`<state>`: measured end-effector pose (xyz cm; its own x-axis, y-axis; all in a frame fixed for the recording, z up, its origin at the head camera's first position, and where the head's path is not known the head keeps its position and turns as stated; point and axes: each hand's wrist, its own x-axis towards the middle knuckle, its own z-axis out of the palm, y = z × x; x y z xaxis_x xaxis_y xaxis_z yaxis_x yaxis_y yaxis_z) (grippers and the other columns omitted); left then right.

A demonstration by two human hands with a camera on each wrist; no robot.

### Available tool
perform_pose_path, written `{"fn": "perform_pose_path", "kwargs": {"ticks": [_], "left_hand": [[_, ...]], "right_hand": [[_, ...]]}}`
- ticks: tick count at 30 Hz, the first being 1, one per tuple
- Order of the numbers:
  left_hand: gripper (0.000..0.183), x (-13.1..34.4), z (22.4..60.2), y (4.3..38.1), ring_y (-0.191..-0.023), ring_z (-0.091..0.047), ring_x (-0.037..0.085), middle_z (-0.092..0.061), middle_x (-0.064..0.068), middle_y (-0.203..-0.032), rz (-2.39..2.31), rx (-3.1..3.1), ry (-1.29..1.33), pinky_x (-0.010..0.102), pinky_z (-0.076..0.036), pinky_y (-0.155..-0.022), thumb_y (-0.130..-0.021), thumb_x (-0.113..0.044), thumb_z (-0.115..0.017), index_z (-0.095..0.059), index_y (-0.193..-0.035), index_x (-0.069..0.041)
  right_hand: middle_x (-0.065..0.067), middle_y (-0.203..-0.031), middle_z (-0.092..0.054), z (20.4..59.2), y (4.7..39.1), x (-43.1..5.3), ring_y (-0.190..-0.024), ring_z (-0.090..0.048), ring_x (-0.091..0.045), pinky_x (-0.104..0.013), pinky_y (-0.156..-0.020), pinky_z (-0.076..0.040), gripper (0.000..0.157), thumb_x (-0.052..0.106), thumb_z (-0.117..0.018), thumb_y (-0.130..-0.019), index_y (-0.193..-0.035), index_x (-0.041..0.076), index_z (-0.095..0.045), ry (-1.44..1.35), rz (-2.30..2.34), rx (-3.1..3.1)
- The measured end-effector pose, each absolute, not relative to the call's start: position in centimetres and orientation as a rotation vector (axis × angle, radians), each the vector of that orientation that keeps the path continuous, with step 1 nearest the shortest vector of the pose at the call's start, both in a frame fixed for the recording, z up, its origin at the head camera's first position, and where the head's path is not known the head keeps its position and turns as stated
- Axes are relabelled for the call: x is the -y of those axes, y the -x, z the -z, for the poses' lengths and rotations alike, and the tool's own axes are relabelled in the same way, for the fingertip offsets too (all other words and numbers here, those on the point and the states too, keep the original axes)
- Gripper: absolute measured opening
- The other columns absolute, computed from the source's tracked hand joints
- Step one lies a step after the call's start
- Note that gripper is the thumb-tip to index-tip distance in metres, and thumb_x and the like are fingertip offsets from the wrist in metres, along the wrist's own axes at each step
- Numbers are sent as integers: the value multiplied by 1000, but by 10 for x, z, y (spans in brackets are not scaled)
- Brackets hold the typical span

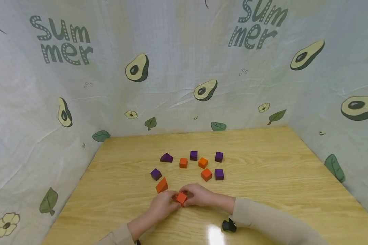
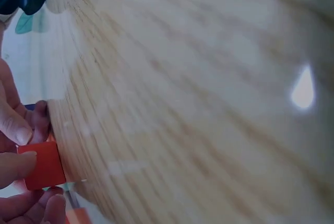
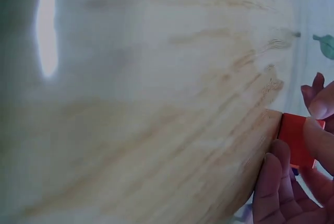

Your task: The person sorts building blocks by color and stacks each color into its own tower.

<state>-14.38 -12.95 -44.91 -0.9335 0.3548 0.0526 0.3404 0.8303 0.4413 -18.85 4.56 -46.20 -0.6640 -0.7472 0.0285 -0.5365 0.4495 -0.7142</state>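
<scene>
A red cube (image 1: 181, 198) sits at the near middle of the table, between my two hands. My left hand (image 1: 163, 206) pinches it from the left, thumb against the near face. From the other side my right hand (image 1: 200, 195) pinches the same cube, its thumb and fingers curled about the edge. In the left wrist view the cube (image 2: 48, 167) stands close at the tabletop with fingertips on several sides. The right wrist view shows the cube (image 3: 295, 139) partly covered by fingers. Just beyond the left hand lies an orange triangular block (image 1: 162, 185).
Farther back on the wooden table (image 1: 263, 163) are a purple triangular block (image 1: 167, 158), several purple cubes, one at the left (image 1: 156, 174), and orange cubes, the nearest (image 1: 207, 175) beside a purple cube (image 1: 219, 174). A printed cloth (image 1: 171, 112) hangs around the table's back and sides.
</scene>
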Motion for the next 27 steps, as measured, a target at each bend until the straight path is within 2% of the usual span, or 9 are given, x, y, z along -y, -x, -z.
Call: {"fn": "perform_pose_path", "kwargs": {"ticks": [3,7,16,24,27], "left_hand": [[36,129,451,146,-79,-55,14,-60,4,-90,-739,-2932,-569,26,-44,-62,-68,-26,-67,-61,-96,-5],[32,129,452,153,-73,-54,9,-60,-1,-84,-848,-2863,-542,23,-42,-59,-69,-24,-66,-61,-95,-7],[38,123,449,172,-78,-54,13,-59,0,-86,-961,-2815,-451,26,-43,-64,-72,-29,-63,-57,-102,-6],[33,116,450,189,-81,-54,17,-59,5,-87,-1045,-2791,-444,29,-44,-67,-72,-21,-64,-57,-99,-3],[34,113,453,193,-78,-54,14,-58,5,-89,-1109,-2761,-409,27,-44,-66,-72,-20,-64,-56,-100,-2]], "right_hand": [[6,-94,-57,463,189,-48,-81,-50,-3,-17,-70,-40,38,20,-65,-71,-107,12,-54,1106,1047,-2404],[7,-86,-57,463,193,-52,-77,-50,-3,-16,-66,-41,34,22,-64,-71,-102,11,-55,1054,1078,-2435],[0,-73,-52,462,201,-56,-50,-45,-6,-21,-42,-40,28,17,-65,-71,-95,7,-53,750,1255,-2428],[-1,-66,-51,460,205,-54,-46,-47,-11,-22,-40,-39,31,12,-63,-72,-98,1,-50,618,1309,-2448],[-3,-63,-51,460,206,-55,-45,-48,-13,-22,-39,-39,29,11,-62,-73,-98,1,-49,587,1328,-2444]]}}
